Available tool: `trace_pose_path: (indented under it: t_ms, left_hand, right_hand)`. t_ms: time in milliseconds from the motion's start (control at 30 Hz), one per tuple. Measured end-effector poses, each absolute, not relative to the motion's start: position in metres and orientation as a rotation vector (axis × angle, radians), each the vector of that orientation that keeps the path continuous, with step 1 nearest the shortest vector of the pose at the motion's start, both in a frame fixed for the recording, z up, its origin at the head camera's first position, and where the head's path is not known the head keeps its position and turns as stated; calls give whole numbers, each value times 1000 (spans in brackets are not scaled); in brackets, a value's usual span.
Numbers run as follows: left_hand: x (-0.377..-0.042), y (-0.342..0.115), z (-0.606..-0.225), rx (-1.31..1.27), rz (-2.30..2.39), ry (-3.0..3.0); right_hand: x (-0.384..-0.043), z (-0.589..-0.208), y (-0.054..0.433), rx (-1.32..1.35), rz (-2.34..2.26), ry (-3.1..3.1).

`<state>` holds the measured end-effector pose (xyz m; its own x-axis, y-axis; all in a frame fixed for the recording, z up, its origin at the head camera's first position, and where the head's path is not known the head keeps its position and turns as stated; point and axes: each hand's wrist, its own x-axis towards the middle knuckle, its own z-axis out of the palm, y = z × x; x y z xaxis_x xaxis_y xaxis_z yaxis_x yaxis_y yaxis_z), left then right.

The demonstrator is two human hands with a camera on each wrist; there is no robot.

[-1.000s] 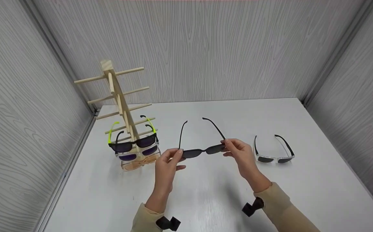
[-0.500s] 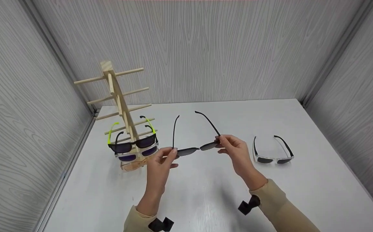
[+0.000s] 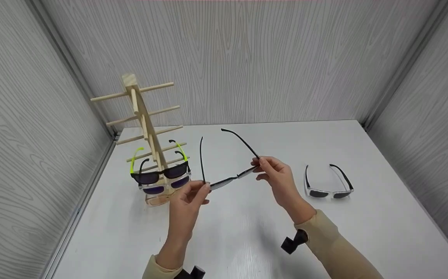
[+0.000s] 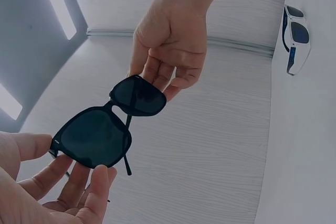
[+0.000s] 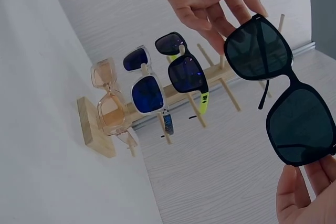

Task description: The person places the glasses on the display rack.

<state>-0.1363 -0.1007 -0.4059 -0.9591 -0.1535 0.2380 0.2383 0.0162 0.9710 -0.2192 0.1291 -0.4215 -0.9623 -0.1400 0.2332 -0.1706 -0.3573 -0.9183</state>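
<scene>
Black sunglasses [image 3: 224,182] with dark lenses are held up over the table, temples spread and pointing away. My left hand [image 3: 187,199] pinches the left end of the frame near its hinge. At the opposite end my right hand [image 3: 280,180] pinches the hinge corner between thumb and fingers. In the left wrist view both lenses of the sunglasses [image 4: 94,137] show from the front, one hand at each end. Left of the hands, a wooden display rack [image 3: 150,133] carries black sunglasses with lime temples [image 3: 148,178], clear-framed sunglasses [image 5: 148,94] and peach-tinted glasses [image 5: 112,111].
White-framed sunglasses with black temples [image 3: 329,194] lie unfolded on the white table [image 3: 378,224] at the right. Bare pegs [image 3: 158,87] jut from the rack's upper part. Wood-grain panels [image 3: 247,58] wall the table at the back and both sides.
Both hands have shifted left with the black sunglasses. The right end has risen, so the frame slants more and the lenses appear thinner from above.
</scene>
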Motion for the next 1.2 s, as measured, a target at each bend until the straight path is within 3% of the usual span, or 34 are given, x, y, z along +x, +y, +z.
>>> trace_pose_path:
  t_ms: [1200]
  left_hand:
    - [-128, -143, -387, 90, -1913, -1909]
  right_hand:
    - [-256, -390, 64, 683, 2515, -1872]
